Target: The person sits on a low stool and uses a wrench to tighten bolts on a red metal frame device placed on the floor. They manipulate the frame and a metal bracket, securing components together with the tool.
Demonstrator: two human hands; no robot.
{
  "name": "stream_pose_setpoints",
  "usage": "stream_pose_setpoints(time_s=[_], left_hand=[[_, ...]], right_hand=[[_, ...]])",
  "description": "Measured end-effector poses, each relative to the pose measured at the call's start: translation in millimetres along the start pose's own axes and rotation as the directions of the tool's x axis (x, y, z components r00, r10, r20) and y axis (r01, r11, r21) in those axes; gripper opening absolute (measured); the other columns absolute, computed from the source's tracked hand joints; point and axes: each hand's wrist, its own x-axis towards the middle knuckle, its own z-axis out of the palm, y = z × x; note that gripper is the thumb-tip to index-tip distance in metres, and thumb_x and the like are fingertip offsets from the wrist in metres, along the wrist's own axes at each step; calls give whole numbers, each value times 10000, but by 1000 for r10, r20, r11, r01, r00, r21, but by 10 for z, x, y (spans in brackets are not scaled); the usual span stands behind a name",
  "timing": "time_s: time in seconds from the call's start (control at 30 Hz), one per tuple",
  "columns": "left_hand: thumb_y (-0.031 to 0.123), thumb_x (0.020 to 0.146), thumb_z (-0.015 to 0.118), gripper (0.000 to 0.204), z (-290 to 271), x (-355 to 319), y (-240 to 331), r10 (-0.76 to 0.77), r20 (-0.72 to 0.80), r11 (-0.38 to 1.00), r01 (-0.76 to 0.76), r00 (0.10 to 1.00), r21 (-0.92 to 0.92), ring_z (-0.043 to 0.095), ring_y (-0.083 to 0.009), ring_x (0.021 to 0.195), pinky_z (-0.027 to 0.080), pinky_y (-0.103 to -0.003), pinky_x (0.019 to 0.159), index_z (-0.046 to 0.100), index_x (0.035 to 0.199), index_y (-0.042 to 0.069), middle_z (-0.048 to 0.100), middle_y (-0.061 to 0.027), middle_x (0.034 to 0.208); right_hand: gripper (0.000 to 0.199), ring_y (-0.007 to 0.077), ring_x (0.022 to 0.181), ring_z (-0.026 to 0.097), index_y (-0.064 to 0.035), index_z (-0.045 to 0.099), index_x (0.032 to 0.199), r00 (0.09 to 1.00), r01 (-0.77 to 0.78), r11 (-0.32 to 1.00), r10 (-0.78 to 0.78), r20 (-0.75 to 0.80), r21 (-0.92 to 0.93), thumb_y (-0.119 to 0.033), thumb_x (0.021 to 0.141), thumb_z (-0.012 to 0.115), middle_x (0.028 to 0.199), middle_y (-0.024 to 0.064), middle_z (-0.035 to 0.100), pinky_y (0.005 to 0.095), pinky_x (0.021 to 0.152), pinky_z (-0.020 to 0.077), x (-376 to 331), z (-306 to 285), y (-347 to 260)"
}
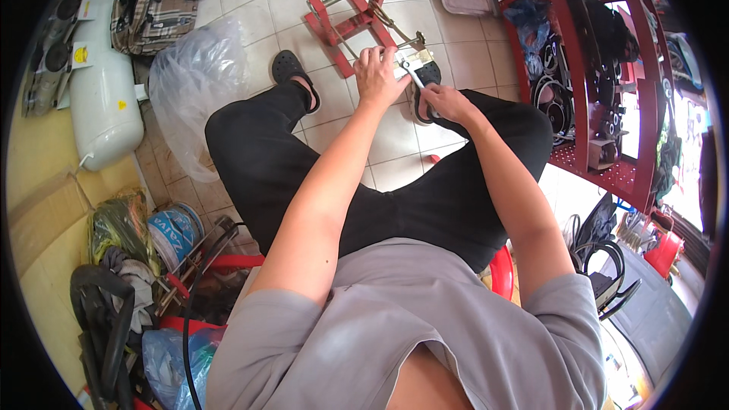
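I sit over a tiled floor with both arms stretched forward. My left hand (pixel 377 72) presses down on a small pale metal part (pixel 414 58) at the near end of a red metal frame (pixel 351 19) that lies on the floor. My right hand (pixel 444 101) grips a slim silver tool (pixel 414 76) whose tip points up at that part. A chain and metal rods (pixel 387 19) run along the red frame. My black-trousered knees and dark sandals flank the frame.
A crumpled clear plastic bag (pixel 194 80) and a white gas cylinder (pixel 102 87) lie at left. A red shelf rack (pixel 600 83) of belts and parts stands at right. Cables, hoses and a wire spool (pixel 171 231) pile up at lower left.
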Motion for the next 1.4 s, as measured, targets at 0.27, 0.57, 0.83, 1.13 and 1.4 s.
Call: stream_pose_setpoints(time_s=[0.27, 0.57, 0.83, 1.13, 1.4], left_hand=[[242, 589, 768, 550, 14, -13, -213, 115, -35, 989, -118, 993, -86, 439, -269, 1093, 356, -401, 934, 527, 1070, 127, 520, -54, 1097], [301, 604, 773, 386, -127, -125, -278, 117, -40, 993, -117, 992, -22, 438, -289, 1133, 360, -404, 954, 632, 905, 105, 553, -78, 1121], [262, 641, 743, 297, -112, -133, -225, 252, -9, 968, -252, 968, 21, 462, -243, 1127, 323, -410, 962, 662, 890, 121, 593, -25, 1068], [152, 671, 695, 183, -7, -166, -257, 283, -29, 959, -282, 959, 40, 544, -191, 1055, 330, -424, 958, 656, 845, 113, 636, -23, 1019], [126, 665, 687, 155, -6, -141, -268, 316, -35, 949, -316, 948, 18, 610, -170, 913, 340, -429, 936, 653, 814, 105, 651, -23, 979]], right_hand=[[304, 328, 718, 604, 37, 575, 906, 979, 189, 980, -183, -90, 68, -241, 865, 460, 771, 199, 615, 391, 699, 457, 120, 236, -262], [377, 272, 710, 612, -39, 500, 1099, 831, 92, 988, -9, -556, 123, -238, 794, 600, 761, 141, 574, 343, 619, 484, 101, 2, -209], [531, 282, 808, 616, -234, 534, 1193, 885, 273, 790, -430, -180, -550, -301, 696, 709, 1036, 75, 534, 384, 722, 501, 335, -568, -272], [412, 273, 787, 619, -164, 595, 1066, 866, 404, 678, -499, 19, -614, -280, 688, 711, 1009, 51, 563, 380, 710, 502, 521, -537, -270], [385, 272, 763, 618, -144, 605, 1031, 841, 445, 650, -540, 38, -616, -284, 687, 705, 953, 49, 577, 382, 686, 501, 562, -562, -248]])
